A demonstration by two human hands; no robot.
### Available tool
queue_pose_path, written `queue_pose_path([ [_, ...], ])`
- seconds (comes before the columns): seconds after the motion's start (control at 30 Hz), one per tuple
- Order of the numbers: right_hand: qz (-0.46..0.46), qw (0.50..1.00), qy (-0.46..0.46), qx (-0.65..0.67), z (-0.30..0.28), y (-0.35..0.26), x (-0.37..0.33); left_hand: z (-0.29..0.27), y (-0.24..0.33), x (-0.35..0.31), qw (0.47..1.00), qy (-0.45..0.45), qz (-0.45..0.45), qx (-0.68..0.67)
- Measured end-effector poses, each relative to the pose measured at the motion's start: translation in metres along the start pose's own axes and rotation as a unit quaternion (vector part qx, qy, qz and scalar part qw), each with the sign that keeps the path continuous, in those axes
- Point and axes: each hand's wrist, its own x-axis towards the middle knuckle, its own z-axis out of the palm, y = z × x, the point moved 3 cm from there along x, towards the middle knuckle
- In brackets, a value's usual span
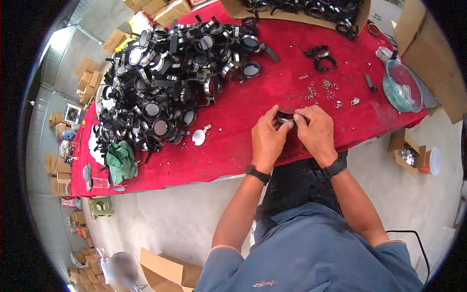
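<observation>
Between my two hands, over the near edge of the table, is a round ring part point(285, 117) with a black and silver rim. My left hand point(268, 138) pinches its left side between thumb and fingers. On the opposite side, my right hand point(317, 131) grips it the same way, and the fingers partly hide the part. Just beyond lie several small metal clips point(312, 91) in loose clusters. Farther back are two black ring parts point(324, 63). A big heap of black and silver ring parts point(204, 61) covers the left of the table.
Red cloth point(233, 131) covers the table. A teal basket point(402, 90) stands at its right end, and a carton of black parts point(301, 17) at the back. A green cloth point(121, 162) and a white disc point(198, 137) lie left. An open box point(407, 152) stands on the floor at right.
</observation>
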Motion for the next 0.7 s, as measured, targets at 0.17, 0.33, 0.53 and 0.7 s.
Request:
queue_pose_path([
  [0.17,0.019,0.999,0.016,0.025,-0.001,0.004,-0.008,0.0,0.003,-0.001,1.0,-0.002,0.003,0.006],
  [0.33,-0.02,0.999,0.028,-0.005,-0.004,-0.004,-0.008,0.001,0.013,-0.003,0.999,-0.011,-0.034,0.0],
  [0.53,-0.038,0.998,-0.013,-0.052,-0.006,-0.008,-0.009,0.0,0.009,-0.003,0.999,-0.005,0.007,0.049],
  [0.7,-0.047,0.995,-0.035,-0.082,-0.007,-0.013,-0.012,-0.001,0.01,-0.004,0.997,0.004,0.044,0.062],
])
